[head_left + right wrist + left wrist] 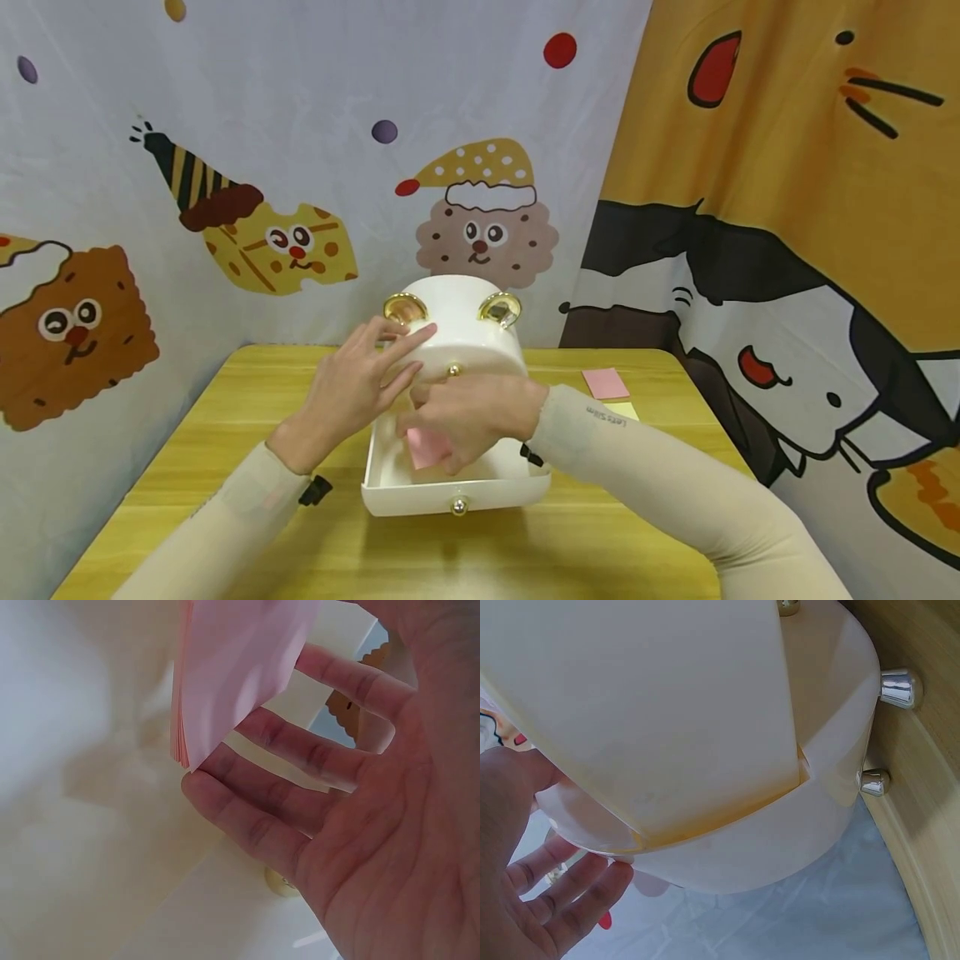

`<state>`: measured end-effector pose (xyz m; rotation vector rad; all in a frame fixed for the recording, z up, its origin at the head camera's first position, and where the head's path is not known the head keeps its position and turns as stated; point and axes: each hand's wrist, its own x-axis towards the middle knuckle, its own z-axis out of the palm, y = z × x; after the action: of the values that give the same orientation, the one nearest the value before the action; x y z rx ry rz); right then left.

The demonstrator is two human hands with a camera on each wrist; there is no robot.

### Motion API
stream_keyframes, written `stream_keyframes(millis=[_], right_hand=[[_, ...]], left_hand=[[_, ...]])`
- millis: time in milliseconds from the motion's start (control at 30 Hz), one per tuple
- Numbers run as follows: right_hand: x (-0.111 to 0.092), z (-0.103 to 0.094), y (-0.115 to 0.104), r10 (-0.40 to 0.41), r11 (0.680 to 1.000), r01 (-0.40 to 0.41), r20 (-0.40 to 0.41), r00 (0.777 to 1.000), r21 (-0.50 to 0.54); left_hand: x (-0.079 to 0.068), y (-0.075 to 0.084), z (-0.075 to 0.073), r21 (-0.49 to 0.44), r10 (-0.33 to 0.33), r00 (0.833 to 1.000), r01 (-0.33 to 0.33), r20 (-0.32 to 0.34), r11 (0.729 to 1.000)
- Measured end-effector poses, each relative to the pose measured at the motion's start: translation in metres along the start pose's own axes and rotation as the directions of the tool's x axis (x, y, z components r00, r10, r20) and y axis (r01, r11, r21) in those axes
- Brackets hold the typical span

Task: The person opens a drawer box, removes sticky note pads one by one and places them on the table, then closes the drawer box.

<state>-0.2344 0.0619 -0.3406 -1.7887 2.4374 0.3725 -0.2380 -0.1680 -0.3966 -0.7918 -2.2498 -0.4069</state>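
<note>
Head view: right hand (480, 414)'s fingers pinch the pink pad (427, 448) over the open drawer (495, 492), left hand (347, 385)'s lie apart against the white box (456, 312), and imo a loose grip could fan it out.

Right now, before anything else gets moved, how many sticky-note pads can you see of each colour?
Pink: 2, the held pad in the right hand and the pink pad on the table
Yellow: 1, the yellow pad, partly hidden by the sleeve
Total: 3 in sight
</note>
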Motion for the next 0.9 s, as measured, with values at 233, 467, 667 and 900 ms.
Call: stream_keyframes(millis=[233, 467, 667, 900], right_hand=[[-0.006, -0.003, 0.001, 0.004, 0.999, -0.004, -0.01, 1.0, 0.034], [-0.015, -0.007, 0.002, 0.008, 0.998, -0.007, -0.027, 1.0, 0.067], [-0.023, -0.01, 0.003, 0.009, 0.998, -0.005, -0.066, 0.998, 0.062], [-0.03, -0.013, 0.002, 0.016, 1.0, -0.013, -0.116, 0.993, 0.021]], left_hand=[[0.0, 0.0, -0.001, -0.002, -0.002, 1.0, 0.002, 0.009, 1.0], [0.001, 0.001, -0.001, 0.006, -0.001, 1.0, 0.001, 0.005, 1.0], [0.0, 0.0, 0.0, 0.007, 0.0, 1.0, 0.0, 0.0, 1.0], [0.0, 0.001, 0.0, 0.005, -0.008, 1.0, 0.007, 0.01, 1.0]])
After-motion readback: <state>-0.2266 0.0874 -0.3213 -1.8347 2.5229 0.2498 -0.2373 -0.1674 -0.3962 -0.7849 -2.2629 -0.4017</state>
